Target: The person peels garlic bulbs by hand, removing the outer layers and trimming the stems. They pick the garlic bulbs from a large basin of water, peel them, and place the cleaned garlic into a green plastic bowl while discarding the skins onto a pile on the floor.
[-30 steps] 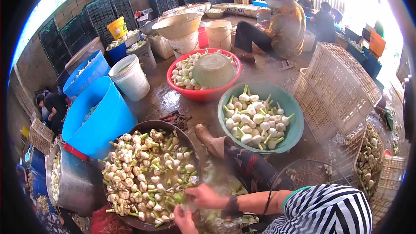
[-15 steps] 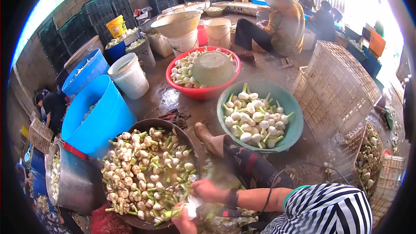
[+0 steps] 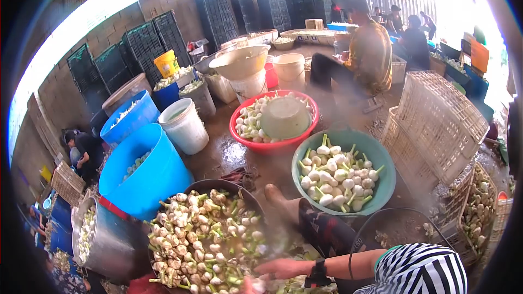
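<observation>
Head view: blurred hands (image 3: 282, 268) by garlic bulbs (image 3: 190, 231) in a basin (image 3: 231, 187) (opening and grip unclear).

Site: produce-handling workshop. Evidence: wet bare floor (image 3: 234, 155); garlic bulbs (image 3: 343, 177) in bulk, heaped in a green basin (image 3: 388, 185) near right and a red basin (image 3: 267, 146) farther off; dark crates (image 3: 210, 8) stacked tall along the far block wall (image 3: 178, 5); seated worker (image 3: 376, 57) far right

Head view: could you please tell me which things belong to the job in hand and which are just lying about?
In the job, likely:
right hand
left hand
garlic bulbs
dark basin
green basin

Seemingly lying about:
yellow bucket
white bucket
dark crates
</observation>
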Demonstrator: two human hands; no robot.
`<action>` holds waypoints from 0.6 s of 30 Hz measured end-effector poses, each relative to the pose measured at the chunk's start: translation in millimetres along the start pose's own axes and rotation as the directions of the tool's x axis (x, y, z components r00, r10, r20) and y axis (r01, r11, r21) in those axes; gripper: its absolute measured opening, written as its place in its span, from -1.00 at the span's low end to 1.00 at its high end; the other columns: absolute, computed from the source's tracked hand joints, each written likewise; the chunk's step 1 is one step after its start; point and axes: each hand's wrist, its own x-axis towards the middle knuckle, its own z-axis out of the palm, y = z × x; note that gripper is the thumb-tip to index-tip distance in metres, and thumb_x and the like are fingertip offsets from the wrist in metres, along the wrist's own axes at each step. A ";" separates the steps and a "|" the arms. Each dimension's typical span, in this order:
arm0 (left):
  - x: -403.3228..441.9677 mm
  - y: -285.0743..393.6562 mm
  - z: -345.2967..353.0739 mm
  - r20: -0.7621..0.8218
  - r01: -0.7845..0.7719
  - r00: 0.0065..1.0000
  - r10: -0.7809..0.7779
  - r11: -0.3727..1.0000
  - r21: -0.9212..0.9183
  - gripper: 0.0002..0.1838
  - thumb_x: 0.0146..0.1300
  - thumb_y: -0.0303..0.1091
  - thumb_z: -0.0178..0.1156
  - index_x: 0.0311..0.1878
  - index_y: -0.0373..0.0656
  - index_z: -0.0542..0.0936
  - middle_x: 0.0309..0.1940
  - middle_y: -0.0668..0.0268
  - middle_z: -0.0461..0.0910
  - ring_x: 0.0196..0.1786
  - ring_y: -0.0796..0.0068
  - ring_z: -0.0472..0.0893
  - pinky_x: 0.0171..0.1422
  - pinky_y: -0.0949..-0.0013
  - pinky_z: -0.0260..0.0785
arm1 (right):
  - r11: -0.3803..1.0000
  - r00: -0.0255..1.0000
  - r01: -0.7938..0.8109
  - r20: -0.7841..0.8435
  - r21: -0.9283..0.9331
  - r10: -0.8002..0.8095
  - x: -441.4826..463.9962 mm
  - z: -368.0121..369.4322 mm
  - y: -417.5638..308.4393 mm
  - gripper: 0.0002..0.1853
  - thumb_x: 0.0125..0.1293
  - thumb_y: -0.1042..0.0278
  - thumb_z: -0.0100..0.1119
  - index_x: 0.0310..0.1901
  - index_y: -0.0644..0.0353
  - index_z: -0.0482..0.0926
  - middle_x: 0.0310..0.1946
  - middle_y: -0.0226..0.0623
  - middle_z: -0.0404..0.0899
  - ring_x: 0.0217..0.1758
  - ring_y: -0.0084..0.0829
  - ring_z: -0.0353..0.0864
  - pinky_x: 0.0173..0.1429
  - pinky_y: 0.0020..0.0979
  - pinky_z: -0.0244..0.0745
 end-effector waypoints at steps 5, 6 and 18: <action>-19.7 11.2 16.5 -0.007 -0.059 0.997 0.080 0.788 0.613 -0.48 0.34 0.08 0.02 -0.06 -0.28 0.51 -0.23 0.20 0.54 -0.21 0.38 0.50 -0.17 0.23 0.36 | 0.990 0.991 -0.119 0.075 0.081 0.113 3.9 -13.6 -53.0 -0.74 -0.06 0.59 0.04 -0.27 0.32 0.58 -0.33 -0.09 0.56 -0.21 -0.15 0.55 -0.10 -0.25 0.42; -40.2 32.1 46.6 -0.024 -0.057 0.996 0.087 0.807 0.588 -0.49 0.34 0.07 0.03 -0.10 -0.30 0.51 -0.28 0.22 0.54 -0.24 0.40 0.49 -0.20 0.22 0.34 | 0.989 0.993 -0.111 0.045 0.094 0.107 1.0 -16.3 -62.9 -0.75 -0.06 0.59 0.03 -0.28 0.32 0.59 -0.36 -0.11 0.57 -0.25 -0.17 0.55 -0.12 -0.27 0.43; -2.9 14.0 -12.6 0.151 -0.294 0.950 0.273 0.618 0.729 -0.54 0.30 -0.15 0.15 0.11 -0.32 0.45 -0.05 0.13 0.53 -0.05 0.26 0.54 -0.07 0.23 0.44 | 0.714 0.904 -0.375 0.060 0.592 0.424 3.9 -0.9 -46.8 -0.75 0.31 0.23 0.08 -0.36 0.28 0.52 -0.51 -0.41 0.49 -0.41 -0.59 0.40 -0.30 -0.45 0.35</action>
